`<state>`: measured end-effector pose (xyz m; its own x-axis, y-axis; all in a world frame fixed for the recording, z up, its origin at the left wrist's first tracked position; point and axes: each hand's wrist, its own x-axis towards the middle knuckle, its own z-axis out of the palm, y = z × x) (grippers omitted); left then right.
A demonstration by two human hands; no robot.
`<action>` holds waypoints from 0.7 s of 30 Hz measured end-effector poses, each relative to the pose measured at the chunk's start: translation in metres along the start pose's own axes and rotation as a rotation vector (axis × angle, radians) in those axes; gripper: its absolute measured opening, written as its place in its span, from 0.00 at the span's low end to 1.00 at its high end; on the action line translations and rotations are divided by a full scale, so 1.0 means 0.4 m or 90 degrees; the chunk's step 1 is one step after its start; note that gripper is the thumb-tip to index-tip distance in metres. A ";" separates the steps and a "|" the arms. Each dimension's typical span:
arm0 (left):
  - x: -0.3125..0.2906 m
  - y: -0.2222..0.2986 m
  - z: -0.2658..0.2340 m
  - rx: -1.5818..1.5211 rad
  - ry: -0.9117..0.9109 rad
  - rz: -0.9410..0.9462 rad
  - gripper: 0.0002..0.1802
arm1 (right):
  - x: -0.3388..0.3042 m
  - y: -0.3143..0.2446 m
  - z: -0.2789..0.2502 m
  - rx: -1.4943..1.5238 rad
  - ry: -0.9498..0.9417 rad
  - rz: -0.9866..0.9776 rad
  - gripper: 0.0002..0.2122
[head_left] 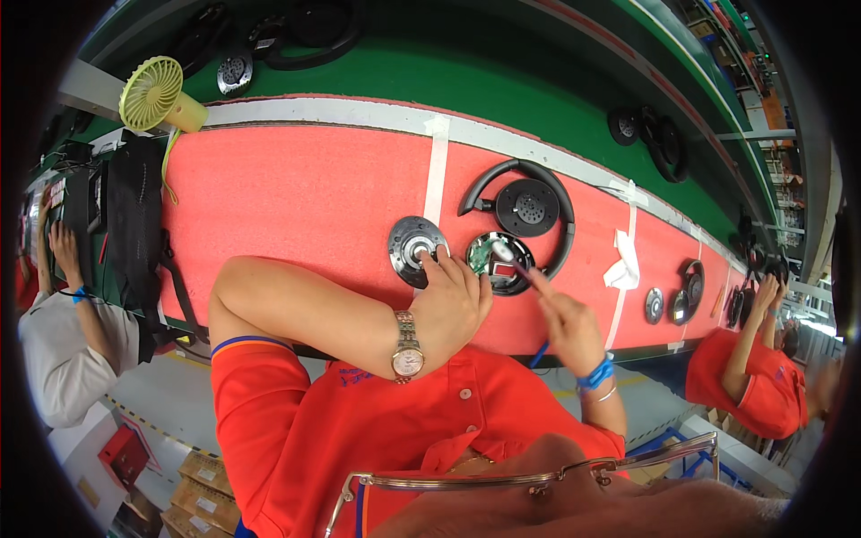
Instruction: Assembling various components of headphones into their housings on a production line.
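Observation:
My left hand (451,296) lies over the pink mat with its fingers stretched out. Its fingertips come between a grey round speaker plate (414,244) and an opened headphone ear cup (508,283). Inside that cup a green circuit board (478,253) shows, partly covered by my fingers. My right hand (572,330), somewhat blurred, grips a thin tool with a white tip (504,253), which reaches over the cup. The tool's exact kind is unclear. Just beyond, a black headband (563,199) curves around a second ear cup (527,208), joined to the opened one.
A yellow fan (160,97) stands at the far left, beside a black bag (136,215). Crumpled white tissue (622,262) lies right of the headphone. More headphone parts rest on the green conveyor (502,81). Co-workers sit at left (76,359) and right (753,381).

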<state>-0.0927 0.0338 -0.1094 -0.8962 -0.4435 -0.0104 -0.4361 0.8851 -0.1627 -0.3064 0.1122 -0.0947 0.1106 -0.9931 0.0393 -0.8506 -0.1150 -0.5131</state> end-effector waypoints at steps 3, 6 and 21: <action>-0.004 -0.001 0.000 0.012 -0.018 0.027 0.24 | -0.002 -0.029 0.001 0.016 -0.063 0.008 0.19; -0.004 0.001 -0.002 0.013 -0.011 0.020 0.24 | 0.003 -0.007 0.001 0.015 0.034 0.099 0.19; 0.001 0.006 -0.002 0.024 -0.013 0.032 0.24 | -0.025 -0.012 0.034 0.087 0.056 0.060 0.17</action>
<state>-0.0943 0.0359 -0.1092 -0.9147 -0.4023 -0.0398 -0.3873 0.9003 -0.1988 -0.2963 0.1228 -0.1043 -0.0165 -0.9983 0.0567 -0.7763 -0.0230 -0.6299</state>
